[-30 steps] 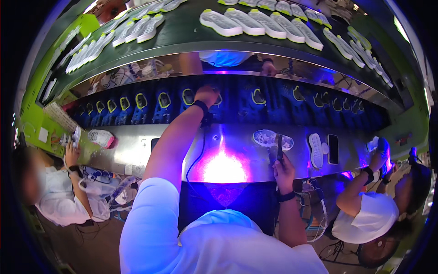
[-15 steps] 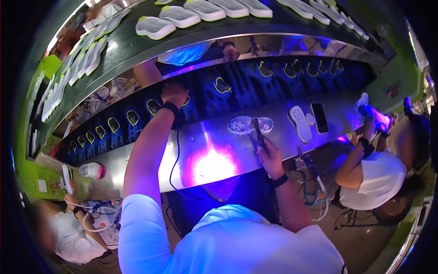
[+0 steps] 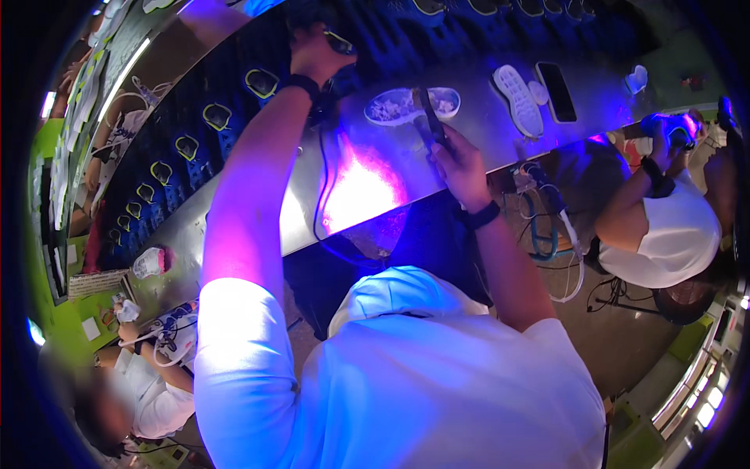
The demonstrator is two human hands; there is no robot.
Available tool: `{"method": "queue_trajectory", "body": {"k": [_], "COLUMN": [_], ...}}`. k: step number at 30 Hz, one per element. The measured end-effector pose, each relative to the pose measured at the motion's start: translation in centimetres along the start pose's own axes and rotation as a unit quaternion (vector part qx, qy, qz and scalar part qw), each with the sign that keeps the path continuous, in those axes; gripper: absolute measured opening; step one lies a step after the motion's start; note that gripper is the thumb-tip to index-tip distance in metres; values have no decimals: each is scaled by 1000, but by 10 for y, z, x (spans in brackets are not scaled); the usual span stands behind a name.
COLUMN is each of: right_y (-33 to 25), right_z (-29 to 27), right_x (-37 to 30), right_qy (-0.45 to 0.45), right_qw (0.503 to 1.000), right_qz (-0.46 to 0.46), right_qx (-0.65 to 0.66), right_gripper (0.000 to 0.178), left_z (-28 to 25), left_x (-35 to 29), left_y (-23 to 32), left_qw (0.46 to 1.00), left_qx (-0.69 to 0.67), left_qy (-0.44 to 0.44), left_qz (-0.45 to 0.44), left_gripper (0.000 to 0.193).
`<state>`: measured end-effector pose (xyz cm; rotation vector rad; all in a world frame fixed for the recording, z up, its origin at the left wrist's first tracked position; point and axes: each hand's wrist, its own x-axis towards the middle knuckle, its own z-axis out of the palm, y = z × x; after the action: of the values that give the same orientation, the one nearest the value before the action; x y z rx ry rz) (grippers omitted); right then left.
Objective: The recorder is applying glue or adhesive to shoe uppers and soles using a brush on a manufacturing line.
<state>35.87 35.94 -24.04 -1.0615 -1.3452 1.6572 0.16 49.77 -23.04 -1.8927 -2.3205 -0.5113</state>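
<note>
My left hand (image 3: 314,56) reaches to the back of the bench, its fingers round a dark blue shoe upper (image 3: 339,42) with a yellow-green collar; some fingertips are lost in the dark. My right hand (image 3: 462,166) is closed on a dark-handled brush (image 3: 428,117). The brush slants up across a white sole-shaped piece (image 3: 385,116) filled with whitish, lumpy stuff, its far end over the right half. Whether the bristles touch the stuff, I cannot tell.
Similar shoe uppers (image 3: 217,116) stand in a row along the back. A white shoe sole (image 3: 517,100) and a black phone (image 3: 555,92) lie on the metal bench (image 3: 476,117). A thin black cable crosses a bright pink-white light patch. Co-workers (image 3: 664,211) sit on both sides.
The view has tilted, so the bench sits higher in the picture. More of the upper's collar shows beside my left hand. My right hand keeps the brush over the sole-shaped piece.
</note>
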Motion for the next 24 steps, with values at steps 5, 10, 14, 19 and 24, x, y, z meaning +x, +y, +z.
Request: {"method": "queue_trajectory", "body": {"k": [5, 10, 14, 19, 24], "right_y": [10, 3, 7, 11, 7], "right_z": [-10, -14, -12, -14, -17], "right_x": [2, 2, 1, 3, 6], "right_qy": [21, -3, 7, 3, 2], "right_qw": [999, 1000, 999, 1000, 1000], "right_qz": [-17, -15, -10, -18, -12], "right_qx": [-40, 26, 35, 18, 27], "right_gripper": [43, 43, 43, 42, 41], "left_z": [-76, -161, -183, -151, -144], "left_x": [-53, -183, -272, -288, -310], "left_y": [-12, -3, 18, 51, 69], "left_qw": [994, 935, 952, 995, 989], "left_qx": [-49, -161, -137, -68, -85], "left_qy": [18, -165, -212, -74, -53], "left_qz": [100, 270, 174, 25, 109], "left_gripper": [95, 97, 84, 70, 61]}}
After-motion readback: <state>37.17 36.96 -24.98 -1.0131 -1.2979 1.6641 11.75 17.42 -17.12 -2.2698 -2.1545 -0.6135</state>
